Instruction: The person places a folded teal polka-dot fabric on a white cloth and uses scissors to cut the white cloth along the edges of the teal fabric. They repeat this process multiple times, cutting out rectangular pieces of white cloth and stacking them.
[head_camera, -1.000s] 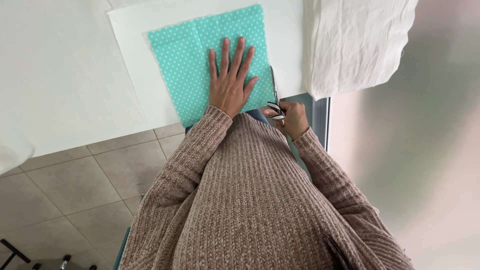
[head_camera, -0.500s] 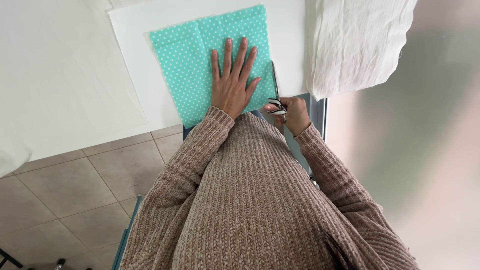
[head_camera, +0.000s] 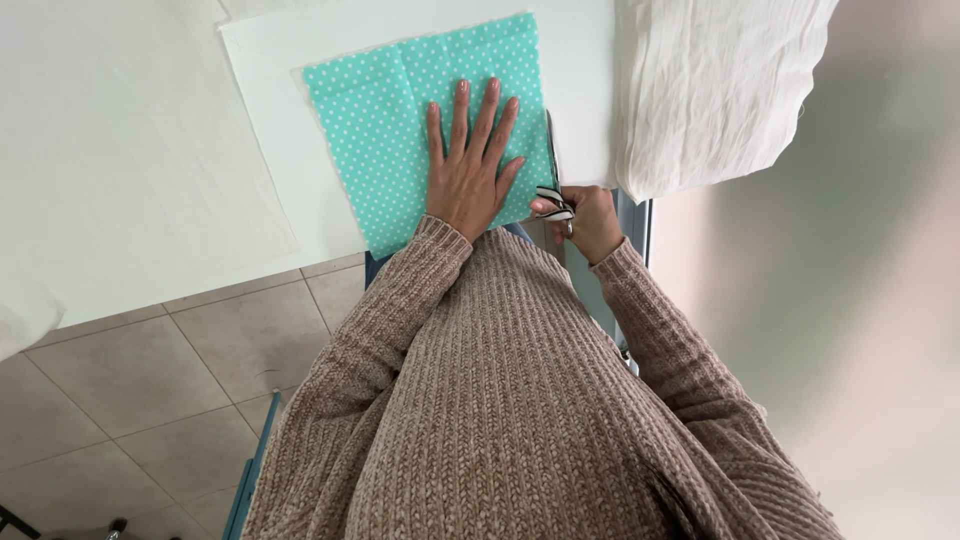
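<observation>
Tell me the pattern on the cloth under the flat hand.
Teal cloth with small white dots, clearest in the head view.

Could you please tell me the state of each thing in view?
Left hand: flat, fingers spread, pressing the fabric.
Right hand: closed on the scissors' handles.
Scissors: blades along the fabric's right edge.
Polka-dot fabric: spread flat.
White cloth: crumpled, overhanging the table edge.
</observation>
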